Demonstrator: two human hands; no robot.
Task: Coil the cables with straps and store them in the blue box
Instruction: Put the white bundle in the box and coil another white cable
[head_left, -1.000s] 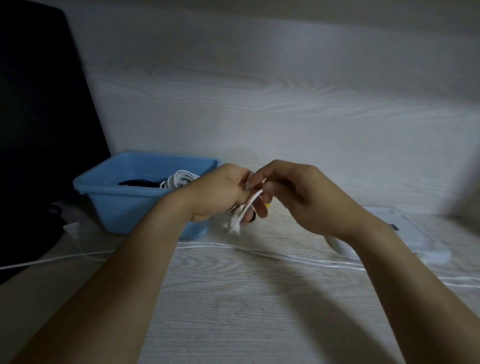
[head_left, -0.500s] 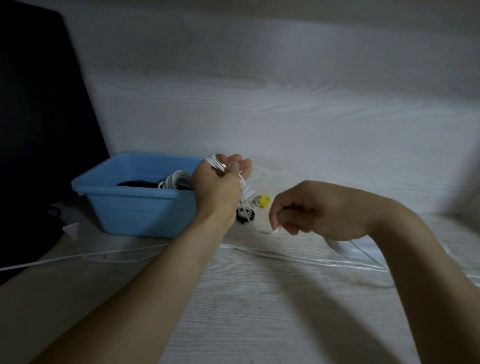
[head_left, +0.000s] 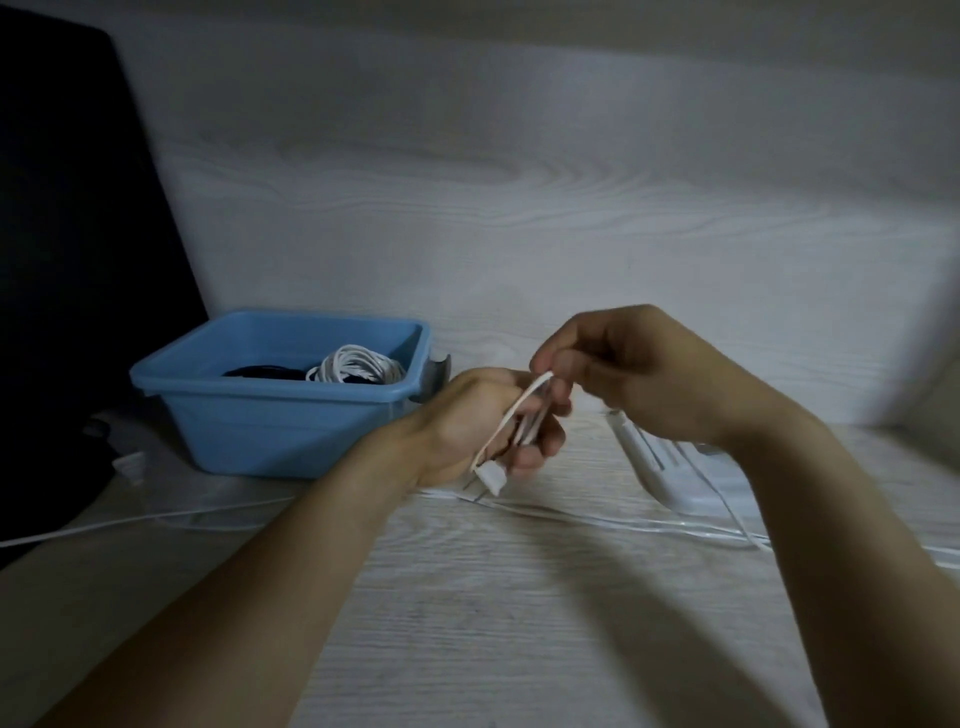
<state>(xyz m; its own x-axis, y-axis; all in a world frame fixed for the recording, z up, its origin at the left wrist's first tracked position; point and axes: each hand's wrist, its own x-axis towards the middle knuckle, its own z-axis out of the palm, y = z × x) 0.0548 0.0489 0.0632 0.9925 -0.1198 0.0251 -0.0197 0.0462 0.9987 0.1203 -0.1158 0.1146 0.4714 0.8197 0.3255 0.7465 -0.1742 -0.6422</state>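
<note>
My left hand (head_left: 480, 423) is closed around a coiled white cable (head_left: 511, 423), held just above the table to the right of the blue box (head_left: 280, 431). A white plug end (head_left: 491, 475) hangs below that hand. My right hand (head_left: 639, 374) pinches the upper end of the white strand at the left hand's fingertips. Most of the coil is hidden inside the left hand. In the blue box lie a coiled white cable (head_left: 356, 366) and a dark coiled cable (head_left: 260, 371).
A loose white cable (head_left: 597, 519) runs across the light wood table from left to right. A white flat device (head_left: 675, 467) lies under my right wrist. A large dark panel (head_left: 78, 260) stands at the left, behind the box. The wood wall rises close behind.
My left hand came down from beside the box's rim and turned. My right hand rose and moved left to meet it, now pinching the strand at the left fingertips.
</note>
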